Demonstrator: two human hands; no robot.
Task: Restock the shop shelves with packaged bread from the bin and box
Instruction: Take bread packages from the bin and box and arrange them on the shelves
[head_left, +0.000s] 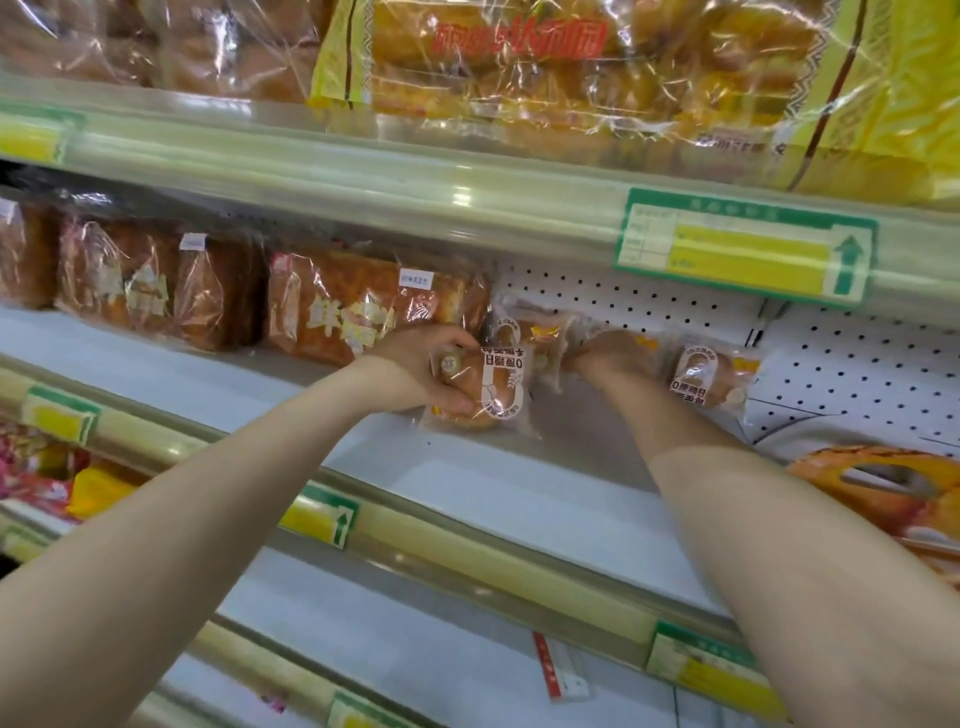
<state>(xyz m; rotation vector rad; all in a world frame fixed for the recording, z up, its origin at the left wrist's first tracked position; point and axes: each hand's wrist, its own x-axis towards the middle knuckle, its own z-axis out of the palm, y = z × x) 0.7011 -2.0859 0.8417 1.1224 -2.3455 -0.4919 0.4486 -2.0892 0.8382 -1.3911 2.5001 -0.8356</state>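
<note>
My left hand (415, 371) grips a small clear-wrapped bun packet (493, 389) with a white label, held just above the white middle shelf (467, 488). My right hand (615, 356) reaches deeper into the shelf and rests on another bun packet (647, 345); its fingers are hidden behind the wrapper. A third packet of the same kind (709, 376) lies to the right of that hand, and one more (530, 327) stands behind the left hand's packet.
Large brown loaf packets (337, 306) line the shelf's left side. A yellow-trimmed bread bag (571, 67) sits on the upper shelf. A ring-shaped bread packet (893, 493) lies at the right. Pegboard back wall (857, 364) and price-tag rails (743, 244) frame the shelf.
</note>
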